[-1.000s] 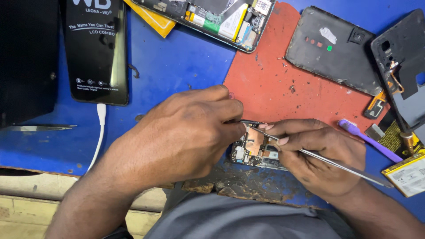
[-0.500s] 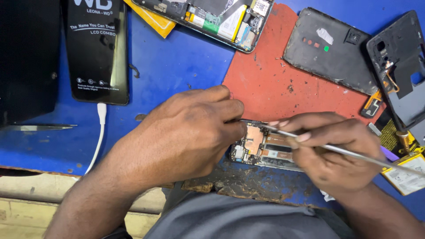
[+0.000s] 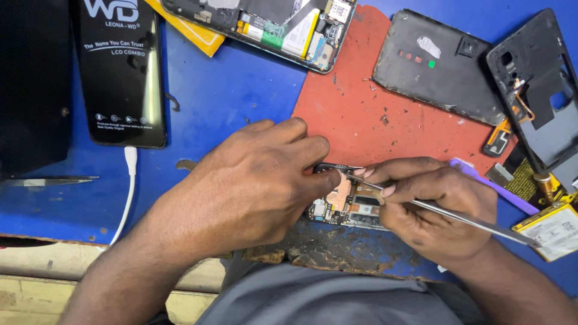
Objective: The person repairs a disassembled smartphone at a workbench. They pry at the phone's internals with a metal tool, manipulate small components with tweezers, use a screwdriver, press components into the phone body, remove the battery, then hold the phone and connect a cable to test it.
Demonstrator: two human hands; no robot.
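Circuit board [image 3: 343, 204] between both hands.

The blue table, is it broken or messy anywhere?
Yes. The blue table top is worn through along its front edge, below the circuit board, showing rough brown patches. Small crumbs of debris also lie scattered on the red mat.

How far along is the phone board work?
Done: a back cover, a frame and another opened phone lie apart on the bench. In hand: left hand steadies the circuit board while right hand works metal tweezers at its top edge. Left: everything is unassembled; battery sits aside.
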